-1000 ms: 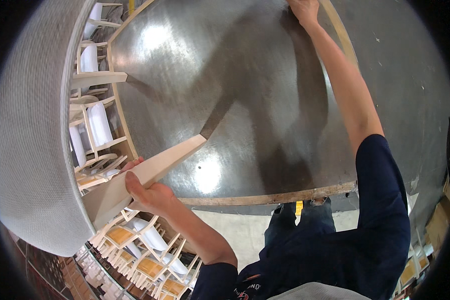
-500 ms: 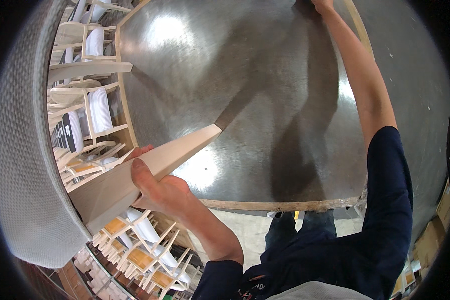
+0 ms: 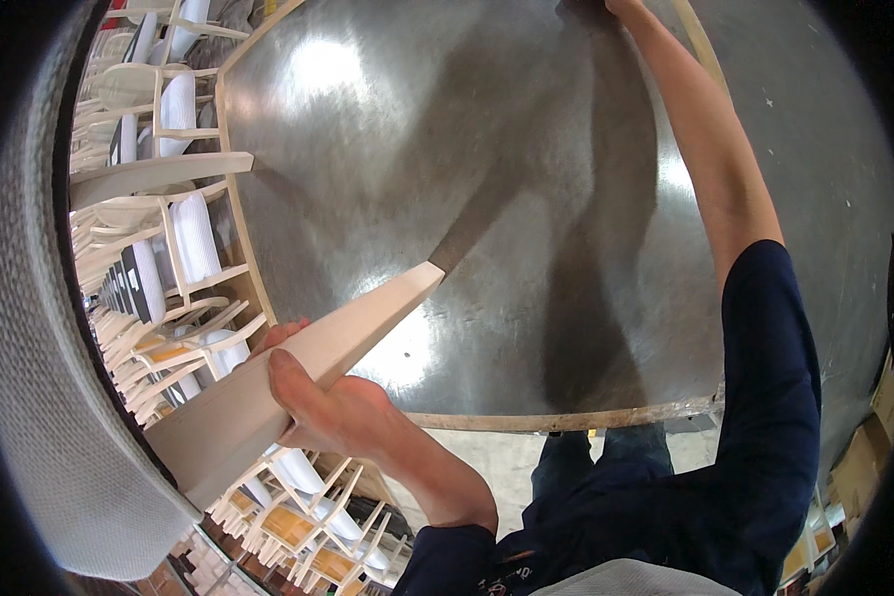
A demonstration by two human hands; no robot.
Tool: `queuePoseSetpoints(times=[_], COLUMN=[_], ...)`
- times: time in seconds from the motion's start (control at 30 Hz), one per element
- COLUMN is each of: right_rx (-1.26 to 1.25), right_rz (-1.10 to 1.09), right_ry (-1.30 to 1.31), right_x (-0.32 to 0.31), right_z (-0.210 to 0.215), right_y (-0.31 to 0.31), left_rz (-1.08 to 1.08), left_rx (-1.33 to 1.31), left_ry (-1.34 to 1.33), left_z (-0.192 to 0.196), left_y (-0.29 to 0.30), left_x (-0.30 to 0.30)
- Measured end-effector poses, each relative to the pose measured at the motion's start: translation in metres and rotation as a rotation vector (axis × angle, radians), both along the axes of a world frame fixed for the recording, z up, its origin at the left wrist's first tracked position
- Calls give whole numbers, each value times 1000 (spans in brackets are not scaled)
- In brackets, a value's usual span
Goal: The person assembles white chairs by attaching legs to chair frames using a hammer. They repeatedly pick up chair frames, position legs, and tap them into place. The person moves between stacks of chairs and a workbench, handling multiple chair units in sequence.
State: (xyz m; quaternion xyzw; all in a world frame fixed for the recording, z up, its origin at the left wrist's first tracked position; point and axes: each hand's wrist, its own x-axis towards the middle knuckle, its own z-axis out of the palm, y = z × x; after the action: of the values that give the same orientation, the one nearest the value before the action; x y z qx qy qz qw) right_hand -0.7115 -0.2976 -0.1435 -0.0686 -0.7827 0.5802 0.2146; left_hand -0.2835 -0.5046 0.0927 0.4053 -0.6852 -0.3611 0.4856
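My left hand is wrapped round a pale wooden chair leg, thumb on top and fingertips showing past its far side. The leg slants, thicker by the hand and tapering to an end at the dark worktop. Its thick end meets a large piece covered in grey woven fabric, very close on the left. Farther off, a second pale wooden leg juts out from behind the same fabric. At the top edge my right hand is mostly cut off, arm stretched forward; its fingers do not show.
A dark, shiny worktop with a wooden edge strip lies before me. Beyond its left side stand rows of pale wooden chairs, some with white-wrapped parts. Cardboard leans at the lower right. Dark grey floor runs along the right.
The grey-covered piece, its legs and my left hand sit slightly lower in view. My left hand keeps its grip on the leg; my right arm appears slightly farther left.
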Motion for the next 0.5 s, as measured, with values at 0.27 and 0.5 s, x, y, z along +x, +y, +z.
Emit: queuePoseSetpoints(times=[0.27,0.5], right_rx=[102,-107], right_rz=[39,181], right_ry=[-148,-37], right_x=[-14,-10], right_z=[14,39], right_y=[-5,-7], left_rz=[-60,-56], left_rx=[30,12], left_ry=[99,180], left_z=[0,5], left_y=[15,40], left_x=[-5,-20])
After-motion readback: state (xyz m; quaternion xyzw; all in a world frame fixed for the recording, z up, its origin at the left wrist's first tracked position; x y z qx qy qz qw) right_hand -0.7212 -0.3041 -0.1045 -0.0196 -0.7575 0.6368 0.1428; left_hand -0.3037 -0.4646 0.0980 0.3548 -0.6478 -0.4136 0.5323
